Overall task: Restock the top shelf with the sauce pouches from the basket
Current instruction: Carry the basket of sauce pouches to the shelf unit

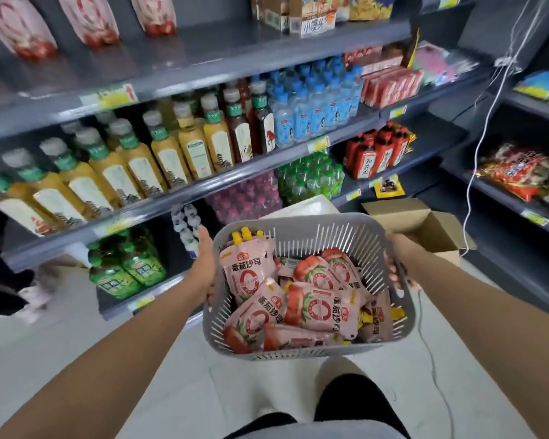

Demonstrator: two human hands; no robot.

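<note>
I hold a grey slotted plastic basket [327,236] in front of me at waist height, above the floor. My left hand [207,264] grips its left rim and my right hand [396,264] grips its right rim. Several pink tomato sauce pouches [320,308] with yellow caps lie jumbled inside it. The top shelf [203,55] runs across the upper left, with three of the same pink pouches [89,20] standing on it and bare shelf between and in front of them.
The shelves below hold rows of tea bottles [159,153], blue water bottles [314,103] and green bottle packs [124,267]. An open cardboard box [425,223] sits on the floor to the right. A white cable [476,166] hangs by the right-hand shelves. A person's feet [35,296] show at far left.
</note>
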